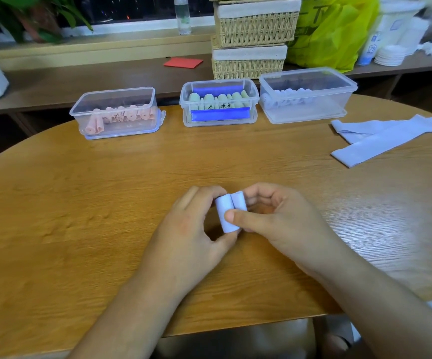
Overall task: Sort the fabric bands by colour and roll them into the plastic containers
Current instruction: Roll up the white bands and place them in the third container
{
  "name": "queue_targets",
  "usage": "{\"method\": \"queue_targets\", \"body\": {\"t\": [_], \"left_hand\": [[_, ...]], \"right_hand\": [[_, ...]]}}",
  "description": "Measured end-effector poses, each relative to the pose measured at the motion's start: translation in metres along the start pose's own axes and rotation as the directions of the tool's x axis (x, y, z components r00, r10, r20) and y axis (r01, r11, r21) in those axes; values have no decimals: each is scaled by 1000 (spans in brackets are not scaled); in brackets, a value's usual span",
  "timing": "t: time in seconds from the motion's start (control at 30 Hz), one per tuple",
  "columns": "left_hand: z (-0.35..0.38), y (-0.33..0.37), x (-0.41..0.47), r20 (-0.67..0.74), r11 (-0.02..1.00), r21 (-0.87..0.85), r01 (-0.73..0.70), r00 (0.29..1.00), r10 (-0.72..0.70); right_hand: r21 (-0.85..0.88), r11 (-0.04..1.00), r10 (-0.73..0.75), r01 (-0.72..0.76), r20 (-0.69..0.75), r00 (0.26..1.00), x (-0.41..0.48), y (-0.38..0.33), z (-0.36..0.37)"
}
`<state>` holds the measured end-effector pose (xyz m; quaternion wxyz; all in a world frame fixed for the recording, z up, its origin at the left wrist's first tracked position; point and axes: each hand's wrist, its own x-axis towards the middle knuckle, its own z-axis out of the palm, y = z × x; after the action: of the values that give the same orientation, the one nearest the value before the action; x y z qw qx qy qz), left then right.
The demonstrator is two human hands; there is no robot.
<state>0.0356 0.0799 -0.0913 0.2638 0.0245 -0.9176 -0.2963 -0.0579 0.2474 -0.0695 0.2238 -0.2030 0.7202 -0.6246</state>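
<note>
Over the near middle of the counter (80,203), the left hand (196,229) and right hand (274,224) together pinch a rolled lilac band (225,215) between curled fingers and thumbs, while flat lilac bands (380,136) lie far right, near the lilac-filled container (305,110).

Bench (93,203): light wood-grain top, curved far edge, glare patch at right. Behind it, a long low wooden shelf (80,81) runs below a window (121,9) with dark glass. By the sill: green plant (36,19) at left, clear water bottle (183,14). On the shelf: red card (183,62), stacked wicker baskets (253,29), yellow-green plastic bag (331,32), stacked paper cups (370,47) far right.
</note>
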Motion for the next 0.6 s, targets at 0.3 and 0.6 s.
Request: {"method": "queue_targets", "body": {"t": [0.3, 0.6], "left_hand": [[-2, 6, 6, 10, 994, -96, -54, 998, 55], [42, 42, 67, 67, 982, -18, -187, 980, 187]], "right_hand": [[159, 987, 9, -16, 45, 999, 1, -7, -17], [85, 989, -98, 119, -220, 970, 0, -6, -73]]}}
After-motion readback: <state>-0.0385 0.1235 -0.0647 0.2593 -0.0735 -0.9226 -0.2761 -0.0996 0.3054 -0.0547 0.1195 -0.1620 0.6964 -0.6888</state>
